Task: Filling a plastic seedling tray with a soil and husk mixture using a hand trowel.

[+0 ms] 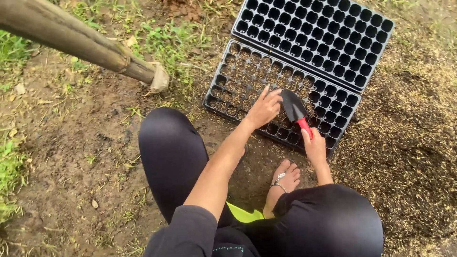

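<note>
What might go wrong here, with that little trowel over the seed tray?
The trowel, held in the right hand by its red handle, is tipped over the partly filled tray; filling may spill past the cells onto the ground. The left hand is close beside the blade and could be nicked. The empty tray overlaps the lower one and might slide.

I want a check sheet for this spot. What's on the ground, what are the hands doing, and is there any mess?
Surface: bare muddy ground with grass patches.
Job's things: near seed tray, left cells filled, right cells empty; second empty tray behind it; small black trowel with red handle.
Clutter: husk pile on the right.
Hands: left hand touches the near tray; right hand holds the trowel.
Cables: nothing seen.
Surroundings: bamboo pole, bare foot.
</note>
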